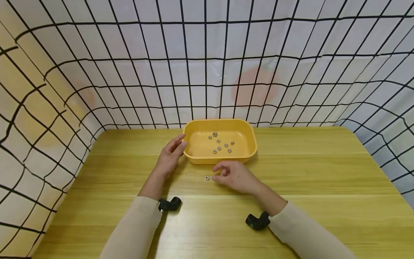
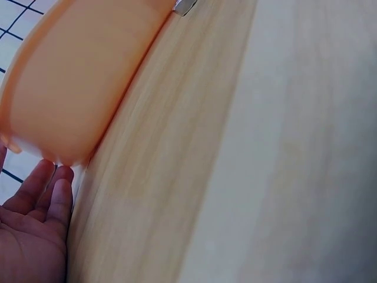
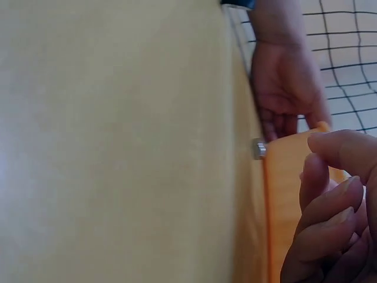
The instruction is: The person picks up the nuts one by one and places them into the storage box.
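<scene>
A yellow plastic tray stands on the wooden table with several small metal nuts scattered on its floor. My left hand touches the tray's left end; in the left wrist view its fingertips rest against the outer wall, fairly straight. One loose nut lies on the table in front of the tray. Just to the right of that nut is my right hand, fingers loosely bent, thumb and index finger apart with nothing between them. The right wrist view shows the loose nut beyond those fingertips.
A black grid over pale cloth rises behind the table and along both sides. The wooden tabletop stretches out around the tray. Each wrist wears a black camera mount.
</scene>
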`<state>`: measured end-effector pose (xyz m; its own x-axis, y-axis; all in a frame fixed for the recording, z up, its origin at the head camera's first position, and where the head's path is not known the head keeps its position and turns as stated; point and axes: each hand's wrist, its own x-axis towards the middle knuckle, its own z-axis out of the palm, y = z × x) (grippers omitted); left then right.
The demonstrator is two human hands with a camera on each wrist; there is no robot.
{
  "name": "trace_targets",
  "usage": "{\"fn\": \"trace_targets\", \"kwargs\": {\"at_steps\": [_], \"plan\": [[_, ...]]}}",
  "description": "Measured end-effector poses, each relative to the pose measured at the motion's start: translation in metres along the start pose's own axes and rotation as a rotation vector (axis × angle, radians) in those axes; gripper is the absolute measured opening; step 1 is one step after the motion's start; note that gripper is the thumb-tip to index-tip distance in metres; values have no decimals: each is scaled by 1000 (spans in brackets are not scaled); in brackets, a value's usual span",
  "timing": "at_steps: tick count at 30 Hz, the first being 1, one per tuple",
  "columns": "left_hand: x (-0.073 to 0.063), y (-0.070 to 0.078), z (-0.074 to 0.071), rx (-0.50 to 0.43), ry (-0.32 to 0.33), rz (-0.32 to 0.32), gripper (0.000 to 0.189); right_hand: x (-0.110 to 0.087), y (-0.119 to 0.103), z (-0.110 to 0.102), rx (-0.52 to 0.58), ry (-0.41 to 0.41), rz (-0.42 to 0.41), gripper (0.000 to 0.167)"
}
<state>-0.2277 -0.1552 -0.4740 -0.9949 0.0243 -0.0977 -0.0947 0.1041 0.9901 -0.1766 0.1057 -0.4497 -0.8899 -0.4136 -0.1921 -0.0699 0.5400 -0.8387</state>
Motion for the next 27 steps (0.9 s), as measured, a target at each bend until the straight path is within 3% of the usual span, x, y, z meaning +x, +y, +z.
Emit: {"fn": "trace_targets", "kwargs": {"at_steps": [8, 17, 27], "plan": [[1, -1, -1, 5, 3, -6, 48, 9, 8, 13, -48, -21, -44, 23], [0, -1, 0, 2, 2, 1, 48, 17, 3, 25, -210, 17, -65, 9], [-1, 0, 1, 1, 4, 2, 47, 15, -6, 30, -242, 10, -103, 7]]}}
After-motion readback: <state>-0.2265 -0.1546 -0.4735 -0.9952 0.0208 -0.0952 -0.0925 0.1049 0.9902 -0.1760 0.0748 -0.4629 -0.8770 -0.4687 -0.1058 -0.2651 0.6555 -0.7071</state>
